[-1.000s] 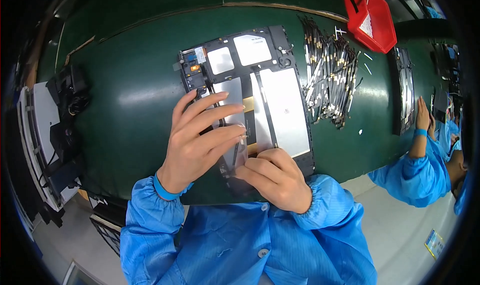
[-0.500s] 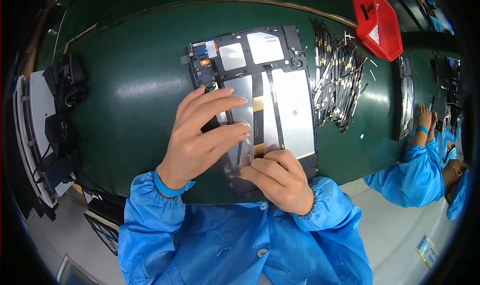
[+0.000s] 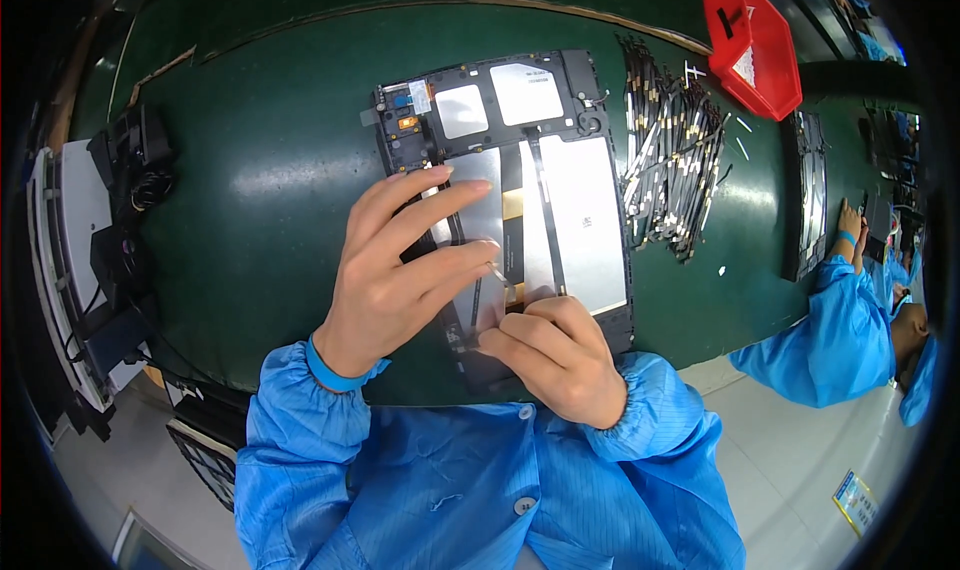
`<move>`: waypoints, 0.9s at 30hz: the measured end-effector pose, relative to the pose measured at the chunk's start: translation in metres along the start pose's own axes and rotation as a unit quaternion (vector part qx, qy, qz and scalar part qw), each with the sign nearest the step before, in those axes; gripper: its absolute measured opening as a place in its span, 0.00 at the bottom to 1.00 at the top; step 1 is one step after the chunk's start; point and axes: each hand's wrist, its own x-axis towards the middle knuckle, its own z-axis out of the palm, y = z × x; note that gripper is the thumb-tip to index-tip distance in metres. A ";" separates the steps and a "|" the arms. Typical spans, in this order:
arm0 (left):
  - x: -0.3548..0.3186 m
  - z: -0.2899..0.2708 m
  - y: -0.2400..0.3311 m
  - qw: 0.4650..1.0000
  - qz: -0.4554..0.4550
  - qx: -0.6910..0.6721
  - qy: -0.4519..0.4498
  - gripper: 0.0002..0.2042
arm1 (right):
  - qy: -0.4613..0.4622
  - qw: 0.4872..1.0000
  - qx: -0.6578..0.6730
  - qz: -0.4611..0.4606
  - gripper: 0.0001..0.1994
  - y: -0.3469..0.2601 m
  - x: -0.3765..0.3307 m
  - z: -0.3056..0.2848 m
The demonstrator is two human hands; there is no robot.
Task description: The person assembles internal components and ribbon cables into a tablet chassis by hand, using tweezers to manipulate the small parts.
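Observation:
An opened tablet (image 3: pixel 585 220) lies on the green bench in front of me, its inside up: black frame, silver plates, a gold-and-black band down the middle. Over its left part my left hand (image 3: pixel 390 270) pinches the pale end of a thin flex cable (image 3: pixel 500 274) between thumb and forefinger, its other fingers spread above the plates. The strip slants down toward my right hand (image 3: pixel 560 355), whose curled fingers are closed on its lower part at the tablet's near end. Those fingers partly hide what lies in their grip.
Right of the tablet lies a pile of thin flex cables (image 3: pixel 675 160). Behind it stands a red bin (image 3: pixel 755 50). Another tablet part (image 3: pixel 806 200) rests farther right, near a co-worker's blue sleeve (image 3: pixel 800 355). Black devices (image 3: pixel 125 250) stand along the left edge.
The thin strip between my hands shows more and slants more toward my right fingers. My left fingers have shifted slightly. The co-worker's hands at the right have moved a little.

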 end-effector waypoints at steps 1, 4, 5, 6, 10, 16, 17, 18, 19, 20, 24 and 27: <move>0.000 0.000 0.000 1.000 0.001 0.003 0.000 0.10 | 0.002 1.000 0.001 0.000 0.15 0.000 0.000 0.000; 0.001 -0.001 0.002 1.000 -0.011 0.018 -0.016 0.10 | 0.003 1.000 0.002 0.000 0.15 0.000 0.000 -0.001; 0.001 -0.001 0.001 1.000 -0.010 0.017 -0.016 0.10 | 0.000 1.000 0.003 -0.001 0.15 0.000 0.000 -0.001; 0.001 -0.001 0.000 1.000 0.002 0.008 -0.006 0.13 | 0.000 1.000 0.004 -0.001 0.15 0.000 0.001 -0.001; 0.003 0.000 0.003 0.997 -0.031 -0.019 0.063 0.28 | -0.007 1.000 0.003 -0.002 0.15 0.000 0.000 -0.001; -0.015 -0.005 -0.005 0.989 -0.065 -0.052 0.119 0.38 | 0.001 1.000 0.016 0.011 0.14 -0.001 0.002 -0.002; -0.019 -0.010 -0.002 0.995 -0.079 -0.014 0.061 0.39 | 0.002 1.000 0.025 0.015 0.13 0.000 0.003 -0.002; -0.023 -0.014 0.002 0.996 -0.092 0.022 0.003 0.40 | 0.002 1.000 0.023 0.016 0.13 0.000 0.003 -0.002; -0.027 -0.014 0.010 0.990 -0.135 0.019 -0.029 0.41 | -0.005 1.000 0.020 0.011 0.13 0.000 0.002 -0.002; -0.034 -0.013 0.009 0.991 -0.119 0.041 -0.046 0.39 | -0.012 1.000 0.017 0.006 0.13 0.000 0.002 -0.002; -0.043 -0.014 0.013 0.989 -0.069 0.101 -0.088 0.38 | -0.011 1.000 0.021 0.001 0.13 0.000 0.003 -0.003; -0.043 -0.010 0.012 0.981 -0.028 0.154 -0.113 0.40 | -0.011 1.000 0.023 0.004 0.12 0.000 0.004 -0.004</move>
